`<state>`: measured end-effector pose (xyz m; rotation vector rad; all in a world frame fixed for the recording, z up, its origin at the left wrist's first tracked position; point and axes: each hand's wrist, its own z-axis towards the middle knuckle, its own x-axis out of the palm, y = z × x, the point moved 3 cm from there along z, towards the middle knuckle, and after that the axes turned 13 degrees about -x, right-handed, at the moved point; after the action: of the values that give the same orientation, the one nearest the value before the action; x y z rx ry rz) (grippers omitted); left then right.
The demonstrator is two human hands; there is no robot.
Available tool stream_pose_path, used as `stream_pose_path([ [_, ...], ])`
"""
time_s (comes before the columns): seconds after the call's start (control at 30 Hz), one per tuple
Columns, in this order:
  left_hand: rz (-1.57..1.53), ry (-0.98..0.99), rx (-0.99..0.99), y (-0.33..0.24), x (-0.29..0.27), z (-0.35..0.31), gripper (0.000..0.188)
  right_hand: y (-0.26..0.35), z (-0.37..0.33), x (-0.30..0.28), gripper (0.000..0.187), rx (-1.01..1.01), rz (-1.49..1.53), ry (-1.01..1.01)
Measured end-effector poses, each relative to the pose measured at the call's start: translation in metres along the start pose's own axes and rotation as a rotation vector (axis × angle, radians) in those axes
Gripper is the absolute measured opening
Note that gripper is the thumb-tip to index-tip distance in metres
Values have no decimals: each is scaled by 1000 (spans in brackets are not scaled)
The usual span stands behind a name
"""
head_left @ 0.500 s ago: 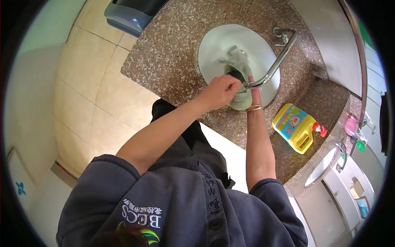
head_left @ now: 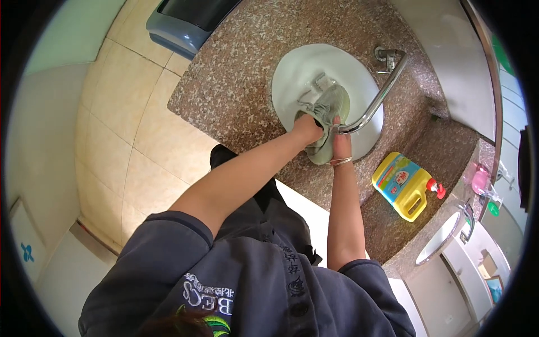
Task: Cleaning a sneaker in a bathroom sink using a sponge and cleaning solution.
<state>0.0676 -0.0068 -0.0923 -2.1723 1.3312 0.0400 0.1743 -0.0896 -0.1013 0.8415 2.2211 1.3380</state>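
A pale grey-green lace-up shoe (head_left: 337, 101) is tilted in the oval white sink (head_left: 289, 70), its toe pointing to the far side. My left hand (head_left: 307, 130) reaches into its dark opening, so the fingers are hidden. My right hand (head_left: 341, 145) is closed around the shoe's right side near the heel, with a bracelet at the wrist. Just above that hand ends the spout of the curved chrome tap (head_left: 373, 104). A small clear or pale object (head_left: 322, 81) lies in the sink beyond the shoe; its kind is unclear.
A yellow jug with a red pump top (head_left: 401, 185) lies on the speckled stone counter (head_left: 236, 84), right of the sink. At the far left edge is a grey dispenser (head_left: 182, 28). A second basin (head_left: 438, 238) and a pink bottle (head_left: 480, 178) are further right.
My left hand has gone from a fist over the shoe's opening into it. The shoe has turned, now showing its laces and toe. My right hand still holds it under the tap.
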Motion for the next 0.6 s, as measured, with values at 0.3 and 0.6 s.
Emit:
stream_pose_path([
  [0.3, -979, 458, -121, -21, 43, -7, 25, 38, 10, -24, 55, -371, -619, -76],
  [0.6, -1142, 938, -65, -15, 66, 12, 35, 68, -21, -18, 60, -610, -695, -209],
])
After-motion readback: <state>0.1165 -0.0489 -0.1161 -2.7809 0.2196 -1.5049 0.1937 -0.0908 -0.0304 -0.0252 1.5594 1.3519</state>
